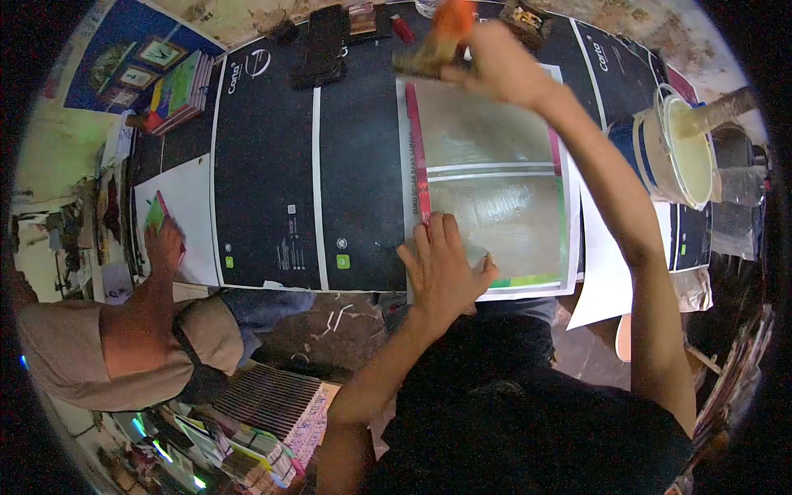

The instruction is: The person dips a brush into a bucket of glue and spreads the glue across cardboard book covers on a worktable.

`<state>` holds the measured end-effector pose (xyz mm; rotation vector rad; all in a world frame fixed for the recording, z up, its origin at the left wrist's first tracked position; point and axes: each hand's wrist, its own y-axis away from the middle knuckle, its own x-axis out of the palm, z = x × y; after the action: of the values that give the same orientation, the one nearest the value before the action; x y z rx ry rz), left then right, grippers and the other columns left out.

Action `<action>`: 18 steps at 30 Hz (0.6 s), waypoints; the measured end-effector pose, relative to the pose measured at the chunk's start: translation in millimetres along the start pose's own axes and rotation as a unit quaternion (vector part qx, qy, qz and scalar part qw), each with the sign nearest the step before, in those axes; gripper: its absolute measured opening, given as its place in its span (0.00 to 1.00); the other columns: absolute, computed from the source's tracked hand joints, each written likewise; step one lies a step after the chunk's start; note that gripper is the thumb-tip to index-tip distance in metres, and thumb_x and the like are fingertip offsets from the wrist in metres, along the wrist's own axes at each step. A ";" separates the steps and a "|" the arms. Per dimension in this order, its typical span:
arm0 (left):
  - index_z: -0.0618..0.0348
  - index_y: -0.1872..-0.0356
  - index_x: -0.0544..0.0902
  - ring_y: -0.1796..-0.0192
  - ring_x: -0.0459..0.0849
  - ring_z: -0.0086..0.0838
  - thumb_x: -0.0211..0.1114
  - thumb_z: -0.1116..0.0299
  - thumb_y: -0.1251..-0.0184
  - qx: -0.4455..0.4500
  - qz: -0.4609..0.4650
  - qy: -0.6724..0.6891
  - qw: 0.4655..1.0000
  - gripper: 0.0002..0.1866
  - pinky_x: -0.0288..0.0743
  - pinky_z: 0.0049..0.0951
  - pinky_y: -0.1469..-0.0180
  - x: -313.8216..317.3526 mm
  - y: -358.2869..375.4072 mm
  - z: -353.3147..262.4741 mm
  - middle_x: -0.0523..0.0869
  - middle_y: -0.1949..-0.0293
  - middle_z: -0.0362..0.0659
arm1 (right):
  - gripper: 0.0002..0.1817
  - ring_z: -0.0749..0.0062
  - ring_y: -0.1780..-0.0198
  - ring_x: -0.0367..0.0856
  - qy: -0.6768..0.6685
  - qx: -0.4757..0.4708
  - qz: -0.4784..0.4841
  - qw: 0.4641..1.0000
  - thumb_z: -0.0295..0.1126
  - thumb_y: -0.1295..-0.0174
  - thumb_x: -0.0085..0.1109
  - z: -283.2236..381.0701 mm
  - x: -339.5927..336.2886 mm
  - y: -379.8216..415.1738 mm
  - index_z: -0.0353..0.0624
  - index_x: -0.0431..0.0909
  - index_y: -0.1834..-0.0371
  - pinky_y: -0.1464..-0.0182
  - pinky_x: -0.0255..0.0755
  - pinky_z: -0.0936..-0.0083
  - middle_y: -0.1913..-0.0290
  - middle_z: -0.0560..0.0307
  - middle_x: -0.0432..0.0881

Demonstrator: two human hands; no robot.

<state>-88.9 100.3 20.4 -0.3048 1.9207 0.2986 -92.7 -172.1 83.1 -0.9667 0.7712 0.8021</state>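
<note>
In front of me lies a printed cover sheet with two grey boards (495, 223) on it, parted by a white strip. The boards look wet and shiny, and red and green margins show around them. My left hand (441, 260) rests on the lower left of the sheet, fingers spread. At the far edge of the sheet, my right hand (503, 66) grips a wide brush (452, 29) with an orange handle. Its bristles point left; motion blurs it a little. Part of the handle is hidden by the fingers.
A bucket (689, 148) of pale paste stands at the right with a stick in it. White paper (610, 272) hangs over the front edge. At the left, a co-worker's hand (165, 243) touches a green booklet beside stacked books (186, 95). A dark block (322, 45) lies at the back.
</note>
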 end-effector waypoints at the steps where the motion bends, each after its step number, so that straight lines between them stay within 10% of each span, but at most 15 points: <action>1: 0.66 0.45 0.69 0.45 0.68 0.46 0.67 0.45 0.54 -0.006 0.014 0.002 1.000 0.40 0.61 0.56 0.51 -0.3 -0.2 -0.5 0.70 0.47 0.52 | 0.15 0.47 0.59 0.83 0.047 0.000 0.024 0.999 0.34 0.51 0.65 5.5 13.4 10.6 0.41 0.82 0.60 0.55 0.77 0.57 0.63 0.40 0.83; 6: 0.65 0.46 0.69 0.45 0.69 0.46 0.67 0.44 0.54 -0.042 0.077 -0.008 0.996 0.40 0.60 0.57 0.49 -13.6 -1.8 -10.5 0.71 0.48 0.51 | 0.15 0.45 0.65 0.81 -0.087 0.097 0.082 0.988 0.35 0.49 0.65 73.2 33.6 60.7 0.38 0.79 0.61 0.62 0.74 0.57 0.71 0.43 0.82; 12: 0.65 0.51 0.73 0.44 0.69 0.42 0.69 0.45 0.55 -0.011 0.041 -0.042 0.998 0.36 0.59 0.50 0.49 -8.6 2.0 -13.0 0.72 0.49 0.51 | 0.16 0.51 0.70 0.82 -0.190 0.318 -0.206 0.905 0.39 0.48 0.66 63.7 39.8 84.0 0.38 0.76 0.67 0.65 0.73 0.62 0.75 0.45 0.80; 18: 0.67 0.47 0.70 0.37 0.68 0.49 0.68 0.41 0.52 -0.039 0.107 -0.069 0.991 0.41 0.55 0.65 0.39 -21.2 0.5 -27.2 0.70 0.43 0.56 | 0.22 0.48 0.64 0.84 -0.104 0.357 -0.207 0.905 0.50 0.47 0.61 14.6 48.3 154.8 0.39 0.81 0.67 0.60 0.77 0.59 0.71 0.41 0.83</action>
<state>-105.2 92.8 49.9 -0.1262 1.8099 0.5242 -198.1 -94.4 -13.5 -0.3448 0.5735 0.1995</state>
